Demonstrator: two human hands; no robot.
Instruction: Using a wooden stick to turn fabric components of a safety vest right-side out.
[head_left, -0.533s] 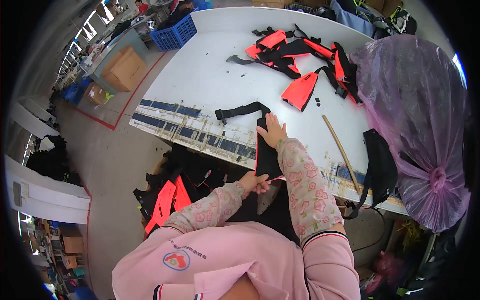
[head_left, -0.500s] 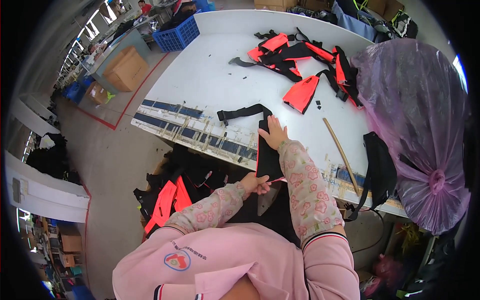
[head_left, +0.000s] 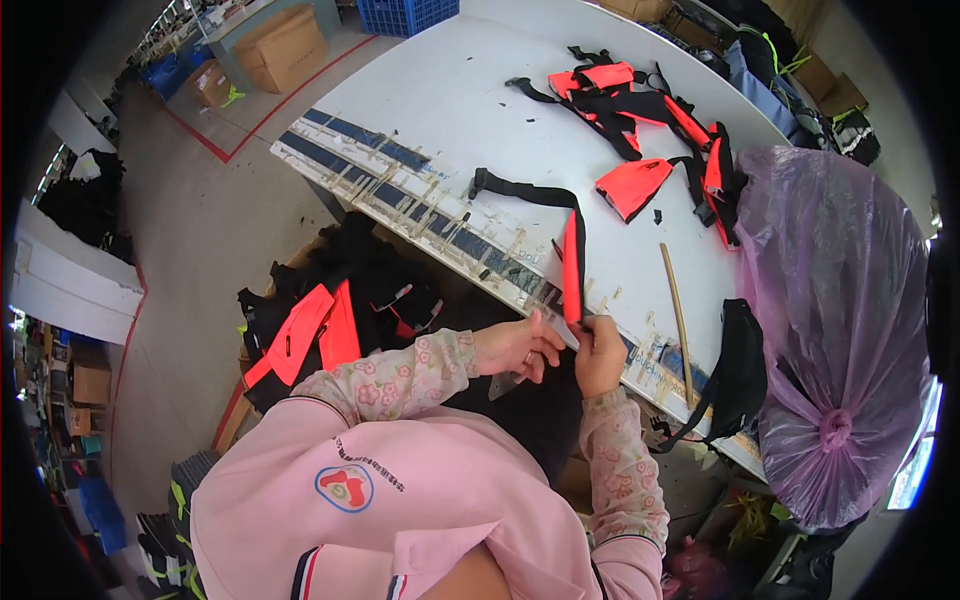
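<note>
A flat red and black waist pouch (head_left: 571,262) lies over the front edge of the white table, its red side showing as a narrow strip. From its far end a black strap (head_left: 530,190) runs left to a buckle on the tabletop. My right hand (head_left: 601,357) is closed on the pouch's near end, thumb on top. Just left of it, my left hand (head_left: 517,346) hovers in front of the table edge, fingers loosely apart and holding nothing. A pile of similar red and black pouches (head_left: 640,105) lies farther back on the table.
On the table's right are a wooden stick (head_left: 677,320), a black bag (head_left: 737,370) and a large purple plastic sack (head_left: 835,310). Below the table's front edge, a box holds black and red pieces (head_left: 310,330). Worn tape covers the table edge (head_left: 430,210).
My right hand has gone from lying flat on the pouch to gripping its near end. My left hand has let go of that end. The pouch has turned from its black side to a red strip.
</note>
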